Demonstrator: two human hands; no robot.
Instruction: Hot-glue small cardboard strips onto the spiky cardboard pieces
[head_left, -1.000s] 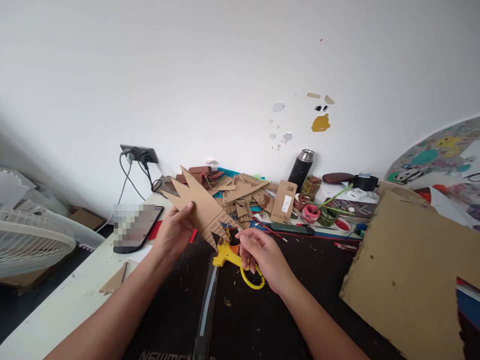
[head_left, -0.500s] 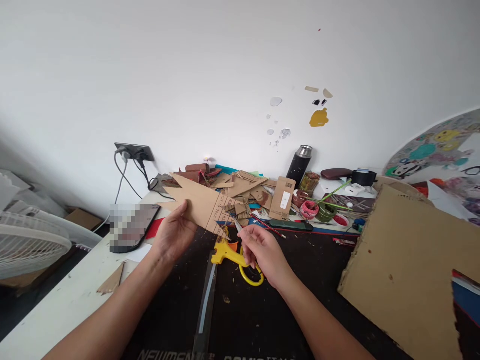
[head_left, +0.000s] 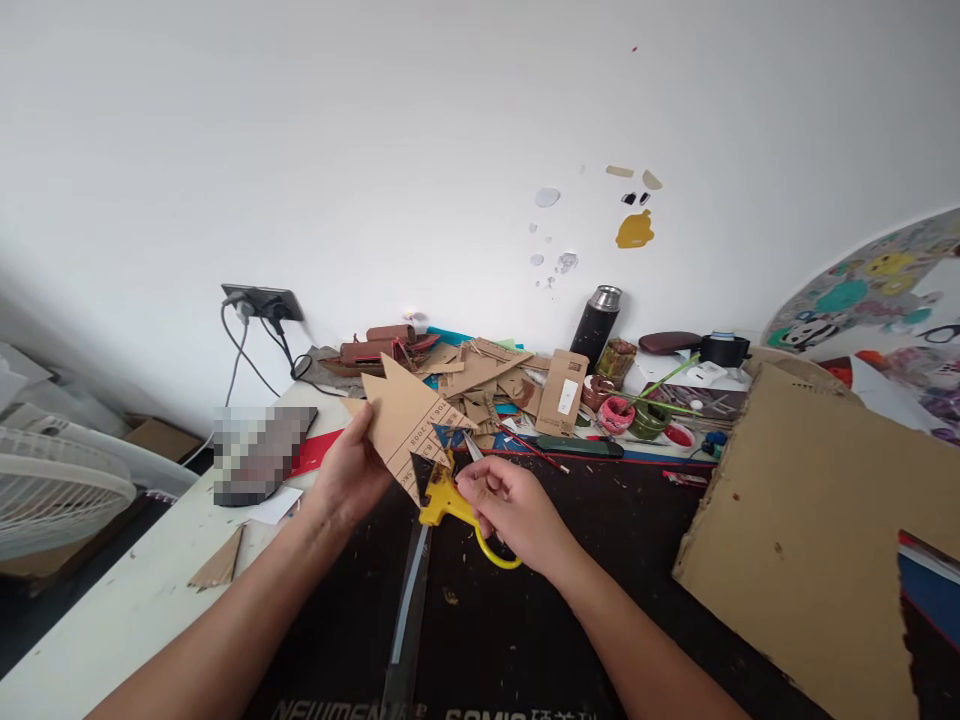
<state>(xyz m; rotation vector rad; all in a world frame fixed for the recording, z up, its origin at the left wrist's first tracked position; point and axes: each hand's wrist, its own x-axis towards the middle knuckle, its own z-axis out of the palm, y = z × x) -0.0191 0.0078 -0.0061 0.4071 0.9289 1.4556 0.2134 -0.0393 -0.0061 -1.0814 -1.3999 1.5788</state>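
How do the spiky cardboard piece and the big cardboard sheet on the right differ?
The spiky cardboard piece is much smaller than the big cardboard sheet. The piece has sharp points; the sheet has a long, ragged left edge. The piece is held in the left hand, while the sheet is apart from both hands. Both are brown.

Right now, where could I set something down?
The dark mat is mostly bare between the right forearm and the large cardboard sheet; so is the white desktop left of the cardboard triangle. It's crowded between left hand and right hand, and among the scraps and paint pots.
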